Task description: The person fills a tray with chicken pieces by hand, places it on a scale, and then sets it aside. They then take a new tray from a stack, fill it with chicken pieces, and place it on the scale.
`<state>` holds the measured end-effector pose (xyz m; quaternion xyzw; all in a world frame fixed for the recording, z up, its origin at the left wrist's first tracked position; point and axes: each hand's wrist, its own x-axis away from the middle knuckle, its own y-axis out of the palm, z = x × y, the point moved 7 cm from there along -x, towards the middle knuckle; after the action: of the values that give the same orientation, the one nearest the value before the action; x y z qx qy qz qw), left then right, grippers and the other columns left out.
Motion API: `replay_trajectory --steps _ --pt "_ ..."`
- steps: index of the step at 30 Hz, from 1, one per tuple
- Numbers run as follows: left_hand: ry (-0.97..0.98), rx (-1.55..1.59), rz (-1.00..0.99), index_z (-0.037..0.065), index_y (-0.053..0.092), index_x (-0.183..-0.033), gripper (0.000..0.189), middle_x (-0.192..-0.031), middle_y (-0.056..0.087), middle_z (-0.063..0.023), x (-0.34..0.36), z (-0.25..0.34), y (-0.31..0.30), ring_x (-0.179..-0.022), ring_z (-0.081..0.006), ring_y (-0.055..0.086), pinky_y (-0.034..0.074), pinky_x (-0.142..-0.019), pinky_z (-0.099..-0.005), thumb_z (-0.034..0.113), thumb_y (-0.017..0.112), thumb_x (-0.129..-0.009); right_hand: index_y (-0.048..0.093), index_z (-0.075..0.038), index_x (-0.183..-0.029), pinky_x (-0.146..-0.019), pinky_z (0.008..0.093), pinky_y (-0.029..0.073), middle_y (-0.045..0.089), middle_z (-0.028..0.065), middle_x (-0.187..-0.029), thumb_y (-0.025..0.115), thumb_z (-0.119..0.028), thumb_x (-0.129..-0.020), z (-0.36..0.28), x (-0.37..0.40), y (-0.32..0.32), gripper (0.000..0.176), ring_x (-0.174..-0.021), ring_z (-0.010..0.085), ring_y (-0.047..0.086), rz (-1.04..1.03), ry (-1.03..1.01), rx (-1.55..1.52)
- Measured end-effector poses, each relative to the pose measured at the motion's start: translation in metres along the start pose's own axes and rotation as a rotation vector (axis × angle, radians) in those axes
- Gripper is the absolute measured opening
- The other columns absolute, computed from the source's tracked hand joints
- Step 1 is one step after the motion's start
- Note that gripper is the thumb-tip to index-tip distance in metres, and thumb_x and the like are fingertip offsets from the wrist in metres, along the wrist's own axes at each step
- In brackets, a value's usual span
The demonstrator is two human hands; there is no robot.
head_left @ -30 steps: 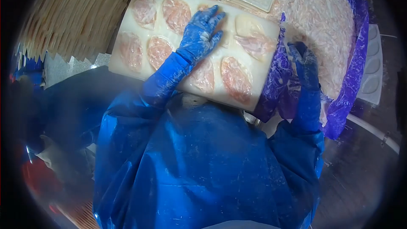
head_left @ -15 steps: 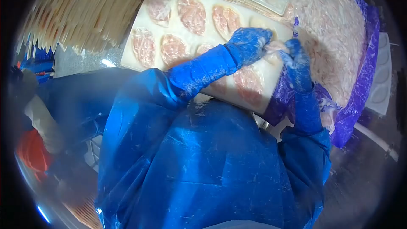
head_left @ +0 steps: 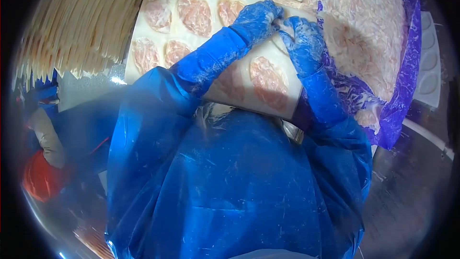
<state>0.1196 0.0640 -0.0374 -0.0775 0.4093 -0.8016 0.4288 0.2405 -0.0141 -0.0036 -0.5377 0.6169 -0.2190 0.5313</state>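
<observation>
A white tray (head_left: 194, 45) with oval hollows lies ahead of me, several of them filled with pale pink meat (head_left: 268, 83). Over the tray's upper right part, my gloved left hand (head_left: 258, 19) is closed, its fingertips pinching a small pale piece of meat (head_left: 286, 29). Close beside it, my gloved right hand (head_left: 304, 43) has curled fingers on the same piece. Both gloves are blue and smeared with white residue. The hollows beneath my hands are partly hidden by them and by my left sleeve.
A large heap of pale meat (head_left: 359, 33) lies on purple plastic (head_left: 412, 57) at right. Another hollowed tray (head_left: 430, 62) is beyond it. Stacked thin boards (head_left: 76, 24) stand upper left. At left, another person's pale-gloved hand (head_left: 48, 136) is near something red (head_left: 43, 175).
Both hands have moved left and slightly up in view, closer together over the tray's upper right part. The tray and meat heap also appear shifted left as the view moved.
</observation>
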Motion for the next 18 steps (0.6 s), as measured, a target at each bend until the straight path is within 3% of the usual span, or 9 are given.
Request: replay_trajectory --steps 2,4,6,7,10,11,12,14,18 --pt "-0.012 0.039 -0.013 0.009 0.065 -0.113 0.035 -0.103 0.062 -0.0122 0.004 0.002 -0.007 -0.103 -0.0319 0.064 0.054 -0.085 -0.0376 0.006 0.074 -0.08 0.065 -0.009 -0.111 -0.086 0.0446 0.048 0.067 0.0119 -0.102 0.068 -0.021 -0.088 -0.003 0.009 -0.001 0.026 -0.097 0.0311 0.061 -0.115 0.049 0.003" --pt "0.199 -0.233 -0.023 0.009 0.065 -0.112 0.026 -0.114 0.064 -0.0135 0.012 0.014 -0.017 -0.104 -0.0301 0.065 0.053 -0.089 -0.038 0.007 0.069 -0.086 0.066 -0.011 -0.111 -0.09 0.0414 0.048 0.067 0.0085 -0.108 0.066 -0.019 -0.089 -0.007 0.034 0.01 0.024 -0.099 0.0279 0.06 -0.161 -0.172 0.341" --pt "0.292 -0.312 0.091 0.01 0.066 -0.114 0.027 -0.121 0.063 -0.0143 0.026 0.011 -0.028 -0.107 -0.0297 0.065 0.052 -0.093 -0.0383 0.007 0.065 -0.088 0.066 -0.013 -0.115 -0.099 0.0388 0.045 0.066 0.0068 -0.113 0.062 -0.016 -0.09 -0.009 0.058 0.004 0.026 -0.105 0.026 0.058 -0.182 -0.204 0.287" --pt "0.392 -0.389 0.199 0.011 0.067 -0.117 0.028 -0.128 0.063 -0.0152 0.035 0.016 -0.035 -0.11 -0.0293 0.064 0.051 -0.096 -0.0386 0.007 0.062 -0.09 0.065 -0.013 -0.119 -0.102 0.0384 0.044 0.066 0.0069 -0.115 0.061 -0.015 -0.09 -0.021 0.059 -0.015 0.029 -0.109 0.0256 0.058 -0.228 -0.196 0.076" --pt "0.216 -0.282 0.163 0.013 0.067 -0.123 0.034 -0.138 0.06 -0.0124 0.056 0.025 -0.038 -0.117 -0.0293 0.061 0.045 -0.106 -0.0415 0.008 0.057 -0.091 0.062 -0.012 -0.128 -0.107 0.0391 0.041 0.065 0.0075 -0.124 0.059 -0.011 -0.09 -0.02 0.057 -0.027 0.038 -0.12 0.0255 0.056 -0.271 -0.104 -0.192" --pt "0.035 -0.073 -0.041 0.016 0.067 -0.127 0.039 -0.133 0.064 -0.007 0.053 0.026 -0.024 -0.12 -0.0283 0.059 0.042 -0.11 -0.0426 0.009 0.058 -0.09 0.062 -0.011 -0.129 -0.106 0.0392 0.043 0.065 0.0073 -0.125 0.058 -0.011 -0.091 -0.024 0.046 -0.027 0.038 -0.119 0.0257 0.057 -0.203 -0.16 -0.105" --pt "0.036 -0.071 -0.045 0.016 0.067 -0.127 0.039 -0.133 0.064 -0.007 0.052 0.024 -0.022 -0.12 -0.0283 0.059 0.042 -0.11 -0.0426 0.009 0.058 -0.09 0.062 -0.01 -0.13 -0.104 0.0393 0.044 0.064 0.0072 -0.126 0.057 -0.011 -0.092 -0.026 0.037 -0.024 0.038 -0.119 0.026 0.058 -0.133 -0.218 -0.018" --pt "0.345 -0.483 0.049 0.016 0.068 -0.125 0.035 -0.129 0.066 -0.006 0.047 0.034 -0.019 -0.12 -0.0276 0.059 0.04 -0.112 -0.0428 0.013 0.059 -0.091 0.061 -0.011 -0.131 -0.102 0.0407 0.045 0.064 0.0075 -0.125 0.055 -0.011 -0.093 -0.014 0.036 0.008 0.039 -0.115 0.026 0.059 -0.164 -0.241 0.172" --pt "0.31 -0.448 0.003 0.009 0.066 -0.125 0.036 -0.13 0.064 -0.0116 0.036 0.054 -0.035 -0.126 -0.0301 0.054 0.038 -0.113 -0.0433 0.017 0.062 -0.089 0.062 -0.012 -0.129 -0.101 0.041 0.044 0.065 0.0066 -0.121 0.055 -0.015 -0.09 -0.018 0.034 -0.001 0.039 -0.11 0.0246 0.059 -0.113 -0.18 0.256"
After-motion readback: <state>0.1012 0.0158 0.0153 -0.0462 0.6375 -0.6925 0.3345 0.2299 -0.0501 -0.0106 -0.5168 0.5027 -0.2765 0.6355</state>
